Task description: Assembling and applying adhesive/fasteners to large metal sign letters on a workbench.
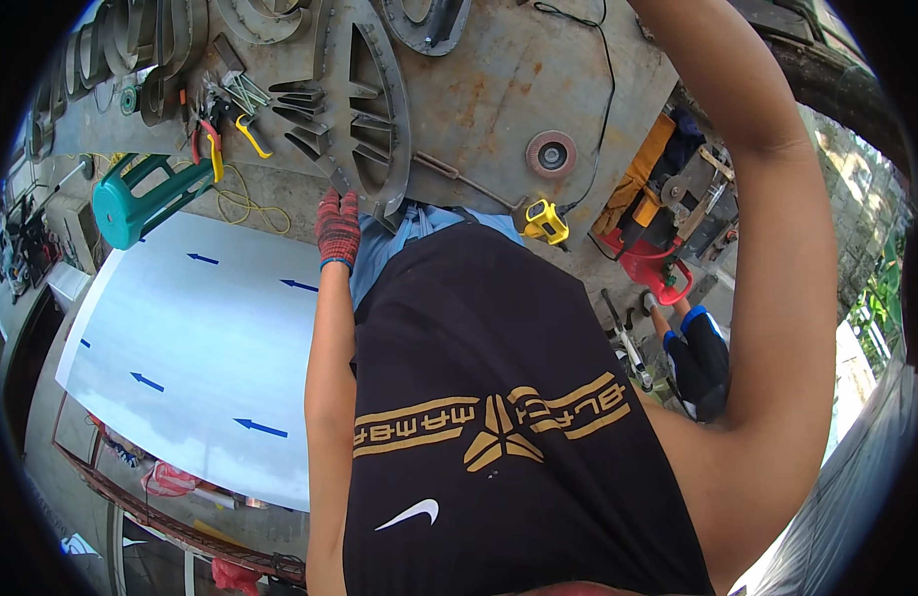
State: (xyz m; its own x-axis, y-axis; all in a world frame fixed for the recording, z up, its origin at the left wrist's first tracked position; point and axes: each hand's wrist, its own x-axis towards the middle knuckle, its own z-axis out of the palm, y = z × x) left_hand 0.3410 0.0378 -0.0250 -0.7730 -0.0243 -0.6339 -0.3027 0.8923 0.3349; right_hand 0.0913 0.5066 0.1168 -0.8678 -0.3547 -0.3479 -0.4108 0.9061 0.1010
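Note:
My left hand (338, 230), in a red and dark knit glove, lies at the near edge of the metal worktable. Its fingers are stretched out with a gap between them. Their tips touch or nearly touch the lower end of a bent sheet-metal strip (320, 149). Beside it stands a curved sheet-metal frame (399, 129) with pointed inner cells. My right arm (777, 199) reaches up past the top edge of the picture, so my right hand is out of sight. A metal rod tool (469, 180) lies right of the frame.
Pliers (215, 149) and loose metal pieces lie left on the worktable (489, 79). A flap disc (551, 154) and a yellow corded power tool (546, 223) are on the right. A green stool (131, 204) and a white sheet with blue arrows (201, 338) stand left. Another person's legs (695, 358) show right.

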